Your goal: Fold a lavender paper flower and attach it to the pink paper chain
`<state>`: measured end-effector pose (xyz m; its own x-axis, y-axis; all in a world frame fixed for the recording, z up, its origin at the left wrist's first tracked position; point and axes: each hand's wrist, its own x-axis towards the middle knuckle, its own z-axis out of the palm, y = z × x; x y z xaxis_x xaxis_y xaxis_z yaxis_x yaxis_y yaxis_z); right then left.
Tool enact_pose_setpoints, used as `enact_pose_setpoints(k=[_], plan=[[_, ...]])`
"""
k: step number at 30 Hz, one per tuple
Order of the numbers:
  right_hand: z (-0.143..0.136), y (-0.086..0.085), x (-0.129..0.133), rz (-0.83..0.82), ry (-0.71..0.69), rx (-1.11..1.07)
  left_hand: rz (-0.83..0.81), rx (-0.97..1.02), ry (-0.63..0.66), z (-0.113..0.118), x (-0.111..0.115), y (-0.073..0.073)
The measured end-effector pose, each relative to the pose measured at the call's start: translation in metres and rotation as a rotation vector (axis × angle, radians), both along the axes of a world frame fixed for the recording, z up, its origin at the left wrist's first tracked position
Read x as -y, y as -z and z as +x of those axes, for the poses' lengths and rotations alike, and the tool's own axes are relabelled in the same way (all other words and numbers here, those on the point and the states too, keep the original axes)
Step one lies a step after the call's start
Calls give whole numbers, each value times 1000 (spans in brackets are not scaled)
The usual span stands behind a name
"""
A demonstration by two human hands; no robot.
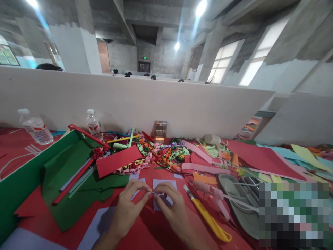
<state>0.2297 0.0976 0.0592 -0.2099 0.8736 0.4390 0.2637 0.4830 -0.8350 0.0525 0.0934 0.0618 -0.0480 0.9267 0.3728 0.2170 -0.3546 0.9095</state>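
Observation:
My left hand (130, 207) and my right hand (170, 203) meet at the fingertips, low in the middle of the head view. Both are closed in a pinch on a small, thin strip of purple paper (153, 193). Beneath my right hand lies a pale purple paper rectangle (164, 181) on the red table surface. More purple paper (134, 176) shows behind my left hand. Right of my right hand are a yellow utility knife (208, 217) with its blade out and a pink glue gun (212, 194) with a small red light.
A heap of coloured paper chains (166, 154) lies ahead. Green paper (65, 180), a red strip (118, 161) and a green board (28, 187) are left. Two water bottles (94, 124) stand by the white partition (130, 100). A grey tray (236, 205) sits right.

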Motion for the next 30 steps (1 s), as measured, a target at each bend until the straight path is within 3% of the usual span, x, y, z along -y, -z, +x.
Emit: enact_pose_setpoints(k=[7, 22, 30], plan=[[1, -1, -2, -18, 33, -10, 35, -38, 69, -1, -5, 6], [3, 1, 1, 93, -4, 61, 186, -204, 72, -3, -1, 5], [4, 6, -2, 105, -4, 70, 149, -177, 114, -1, -1, 7]])
